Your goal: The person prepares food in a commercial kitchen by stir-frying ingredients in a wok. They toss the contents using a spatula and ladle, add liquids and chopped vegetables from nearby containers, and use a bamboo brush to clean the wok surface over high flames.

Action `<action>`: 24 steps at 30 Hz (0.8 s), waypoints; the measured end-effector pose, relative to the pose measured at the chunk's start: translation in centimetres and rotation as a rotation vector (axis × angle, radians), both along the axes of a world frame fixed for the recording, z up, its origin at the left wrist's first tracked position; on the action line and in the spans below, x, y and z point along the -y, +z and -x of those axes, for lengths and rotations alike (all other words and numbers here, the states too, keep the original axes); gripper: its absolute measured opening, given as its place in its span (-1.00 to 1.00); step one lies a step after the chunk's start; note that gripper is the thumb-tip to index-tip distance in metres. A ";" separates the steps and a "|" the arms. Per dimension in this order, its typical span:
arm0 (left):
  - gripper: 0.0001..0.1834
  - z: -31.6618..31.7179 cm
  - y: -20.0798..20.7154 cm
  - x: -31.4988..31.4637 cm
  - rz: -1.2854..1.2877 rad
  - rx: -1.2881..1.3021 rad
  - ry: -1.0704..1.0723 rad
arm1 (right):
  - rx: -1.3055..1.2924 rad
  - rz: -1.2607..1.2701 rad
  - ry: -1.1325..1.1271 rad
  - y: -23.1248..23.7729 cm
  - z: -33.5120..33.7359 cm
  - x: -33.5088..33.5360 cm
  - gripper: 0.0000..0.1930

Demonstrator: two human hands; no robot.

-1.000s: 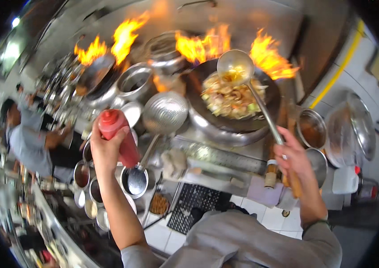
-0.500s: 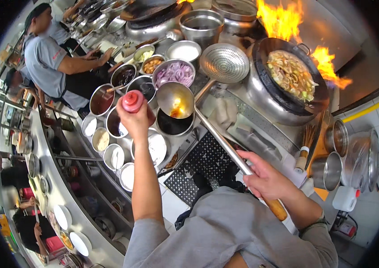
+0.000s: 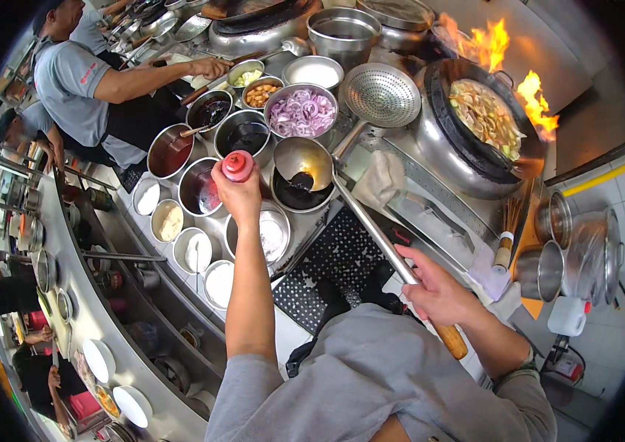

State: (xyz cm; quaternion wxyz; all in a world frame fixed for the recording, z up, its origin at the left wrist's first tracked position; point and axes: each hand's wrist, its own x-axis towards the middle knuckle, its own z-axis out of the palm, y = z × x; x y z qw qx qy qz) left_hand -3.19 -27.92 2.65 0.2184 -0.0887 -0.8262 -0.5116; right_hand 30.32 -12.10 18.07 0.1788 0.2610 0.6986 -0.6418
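My left hand is closed around a red squeeze bottle, held upright above the sauce pots. In my right hand is the wooden-ended handle of a long steel ladle. Its bowl hangs tilted over a pot of dark sauce, with a small pool of dark liquid at its lower side. Beside my left hand stands a pot with red sauce on its wall. To the right, a wok full of sliced vegetables in liquid sits on a burner.
Flames rise behind the wok. A perforated strainer lies near a bowl of sliced purple onion. A folded cloth rests on the steel counter. A co-worker at the left reaches toward a long-handled tool.
The ladle's contents look darker, where amber liquid showed before. The flames have shrunk. The co-worker's arm has stretched forward. My view has shifted a little, with both grips kept.
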 end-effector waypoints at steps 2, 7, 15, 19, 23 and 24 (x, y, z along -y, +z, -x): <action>-0.28 0.1 -0.1 0.1 0.003 0.034 0.000 | -0.045 0.159 -0.068 0.0 -0.4 -0.5 -0.30; -0.26 1.0 -1.1 0.8 0.015 0.033 0.005 | -0.078 0.274 -0.141 0.4 -1.1 -1.2 -0.33; 0.03 1.4 -0.8 1.9 0.049 0.006 -0.042 | -0.187 0.697 -0.240 0.2 -2.1 -4.1 -0.34; -0.05 -4.3 4.8 0.2 -0.015 0.080 -0.065 | -0.412 1.094 -0.429 -1.4 -5.4 -7.0 -0.35; -0.24 -12.0 10.7 -0.9 -0.038 -0.005 -0.253 | -0.509 0.796 -0.659 1.4 -7.8 -11.9 -0.35; -0.28 -13.2 11.2 -1.9 -0.028 0.011 -0.368 | -0.513 0.553 -0.662 1.9 -8.5 -13.6 -0.36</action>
